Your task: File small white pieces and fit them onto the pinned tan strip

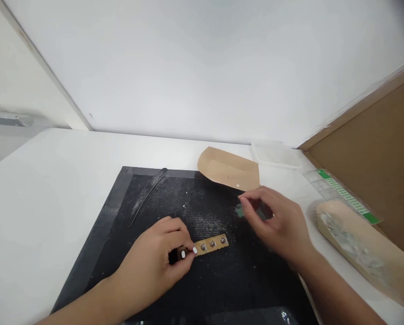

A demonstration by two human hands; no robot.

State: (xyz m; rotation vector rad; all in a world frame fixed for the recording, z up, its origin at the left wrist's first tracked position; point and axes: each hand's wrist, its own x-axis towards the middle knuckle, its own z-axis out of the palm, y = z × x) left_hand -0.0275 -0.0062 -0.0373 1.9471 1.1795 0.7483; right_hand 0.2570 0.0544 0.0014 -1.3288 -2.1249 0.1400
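My left hand (163, 255) is closed at the near left end of a narrow tan strip (217, 241), which lies on a black mat (215, 280). Several round metal studs (212, 243) run along the strip. Two small white oval pieces, like nail tips (183, 254), show at the left fingertips; whether they are loose or fixed to the strip I cannot tell. Up and to the right, above the mat, my right hand (278, 219) has thumb and forefinger pinched together. Anything between them is too small to make out.
A dark curved nail file (147, 195) lies at the mat's upper left. Behind my right hand is a tan paper tray (231, 167) with small white bits. At right, a second tray (354, 243) holds clear pieces beside a green-labelled plastic case (347, 195). A translucent lid (276, 153) lies behind.
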